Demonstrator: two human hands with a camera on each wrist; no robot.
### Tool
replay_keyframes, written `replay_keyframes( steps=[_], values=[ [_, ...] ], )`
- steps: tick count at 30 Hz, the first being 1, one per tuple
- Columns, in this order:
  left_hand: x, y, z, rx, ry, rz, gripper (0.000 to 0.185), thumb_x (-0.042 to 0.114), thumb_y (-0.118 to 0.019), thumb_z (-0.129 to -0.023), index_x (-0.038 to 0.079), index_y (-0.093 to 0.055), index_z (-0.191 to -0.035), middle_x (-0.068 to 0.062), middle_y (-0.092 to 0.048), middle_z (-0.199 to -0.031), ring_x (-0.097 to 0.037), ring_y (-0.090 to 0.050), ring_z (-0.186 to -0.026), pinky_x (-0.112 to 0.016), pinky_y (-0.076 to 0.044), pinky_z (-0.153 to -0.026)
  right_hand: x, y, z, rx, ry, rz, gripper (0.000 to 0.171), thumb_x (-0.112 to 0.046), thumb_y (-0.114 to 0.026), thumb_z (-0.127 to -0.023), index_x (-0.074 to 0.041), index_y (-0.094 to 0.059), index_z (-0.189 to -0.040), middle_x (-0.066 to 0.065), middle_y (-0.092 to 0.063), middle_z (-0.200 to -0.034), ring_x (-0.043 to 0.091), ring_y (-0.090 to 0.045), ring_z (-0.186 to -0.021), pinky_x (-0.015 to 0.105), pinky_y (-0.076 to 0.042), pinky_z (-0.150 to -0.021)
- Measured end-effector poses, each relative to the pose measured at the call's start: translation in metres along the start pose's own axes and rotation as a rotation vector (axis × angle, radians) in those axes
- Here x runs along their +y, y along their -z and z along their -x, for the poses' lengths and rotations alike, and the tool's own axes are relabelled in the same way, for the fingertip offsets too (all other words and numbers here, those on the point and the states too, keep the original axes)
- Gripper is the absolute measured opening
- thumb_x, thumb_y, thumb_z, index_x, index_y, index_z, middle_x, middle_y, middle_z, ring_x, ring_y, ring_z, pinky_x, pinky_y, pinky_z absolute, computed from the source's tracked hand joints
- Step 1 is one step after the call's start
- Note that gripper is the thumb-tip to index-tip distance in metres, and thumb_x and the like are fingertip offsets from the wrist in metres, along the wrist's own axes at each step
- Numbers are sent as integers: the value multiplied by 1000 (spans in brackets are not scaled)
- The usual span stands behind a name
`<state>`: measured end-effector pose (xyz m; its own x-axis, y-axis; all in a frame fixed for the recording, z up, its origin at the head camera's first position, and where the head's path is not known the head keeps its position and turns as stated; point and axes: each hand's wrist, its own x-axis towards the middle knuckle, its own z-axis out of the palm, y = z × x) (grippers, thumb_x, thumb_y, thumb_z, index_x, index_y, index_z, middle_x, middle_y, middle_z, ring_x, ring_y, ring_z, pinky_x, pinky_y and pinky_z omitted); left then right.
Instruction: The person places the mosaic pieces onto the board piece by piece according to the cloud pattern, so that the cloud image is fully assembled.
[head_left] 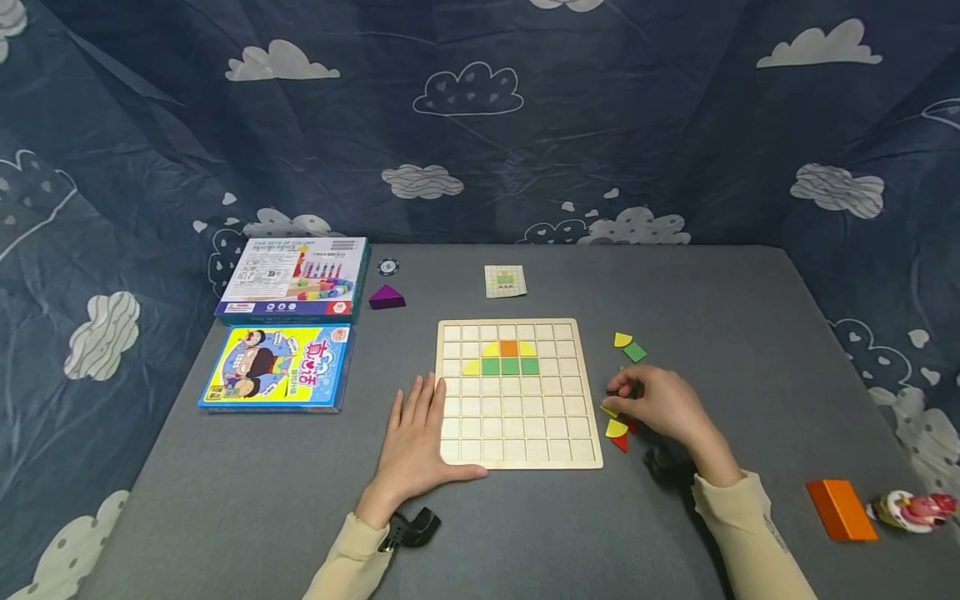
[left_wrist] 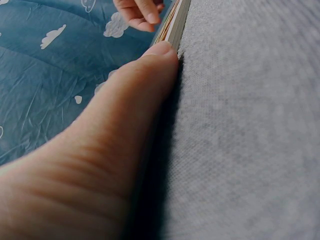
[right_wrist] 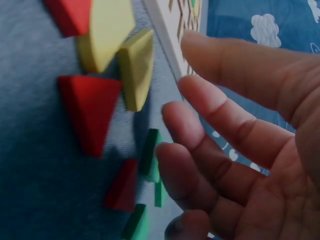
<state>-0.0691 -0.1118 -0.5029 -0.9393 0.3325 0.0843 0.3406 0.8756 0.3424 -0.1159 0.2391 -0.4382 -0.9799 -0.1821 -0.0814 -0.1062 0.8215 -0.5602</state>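
Note:
A pale wooden grid board (head_left: 517, 429) lies on the grey table. Near its top sit an orange square (head_left: 509, 348), several green squares (head_left: 510, 367) and yellow quarter-round pieces (head_left: 471, 367). My left hand (head_left: 416, 437) rests spread at the board's lower left corner, its thumb (left_wrist: 150, 75) along the front edge. Beyond the right edge, my right hand (head_left: 663, 404) hovers over loose pieces, fingers bent and apart with nothing between them. Below those fingers, the right wrist view shows yellow quarter-rounds (right_wrist: 137, 70), red pieces (right_wrist: 91, 112) and green pieces (right_wrist: 151, 156); the hand partly hides these in the head view.
A small pattern card (head_left: 506, 282) lies behind the board. Two boxes, one white (head_left: 288, 275) and one blue and yellow (head_left: 273, 367), stand at left beside a purple triangular block (head_left: 387, 297) and a round chip (head_left: 387, 267). An orange block (head_left: 840, 510) and a figurine (head_left: 915, 510) are at front right.

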Motion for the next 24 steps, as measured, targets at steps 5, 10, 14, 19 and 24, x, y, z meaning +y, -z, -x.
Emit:
replay_keyframes(
  steps=[5, 10, 14, 19, 24],
  values=[
    [-1, 0, 0, 3, -1, -2, 133, 84, -60, -59, 3, -12, -152, -15, -12, -156, -28, -1, -143, -48, 2, -112, 3, -3, 3, -41, 11, 39, 20, -26, -79, -77, -11, -70, -86, -4, -56, -74, 12, -46, -59, 31, -36, -53],
    [-1, -1, 0, 7, -2, -5, 132, 85, -60, -59, 3, -12, -152, -15, -13, -156, -28, -2, -143, -49, 1, -112, 5, -5, 3, -49, 24, 61, 16, -24, -78, -78, -12, -69, -84, -5, -54, -72, 12, -45, -59, 30, -34, -54],
    [-1, -1, 0, 6, 1, -4, 133, 85, -59, -59, 3, -11, -152, -15, -13, -156, -27, -1, -143, -48, 2, -112, 6, -6, 2, -38, 19, 68, 14, -24, -77, -79, -13, -69, -82, -5, -54, -71, 12, -45, -59, 31, -34, -53],
    [-2, -1, -1, 5, 1, -11, 133, 85, -58, -59, 4, -11, -152, -14, -12, -156, -27, 0, -143, -47, 2, -112, 5, -8, 1, -27, -6, 77, 15, -26, -78, -79, -14, -69, -82, -5, -54, -72, 13, -45, -59, 31, -34, -52],
    [-2, -1, 0, 1, 1, -4, 132, 85, -59, -59, 4, -11, -152, -14, -12, -156, -27, 0, -143, -47, 3, -112, 4, -8, 1, -38, -16, 86, 16, -24, -79, -78, -12, -69, -84, -3, -55, -73, 14, -46, -60, 31, -34, -52]
  ],
)
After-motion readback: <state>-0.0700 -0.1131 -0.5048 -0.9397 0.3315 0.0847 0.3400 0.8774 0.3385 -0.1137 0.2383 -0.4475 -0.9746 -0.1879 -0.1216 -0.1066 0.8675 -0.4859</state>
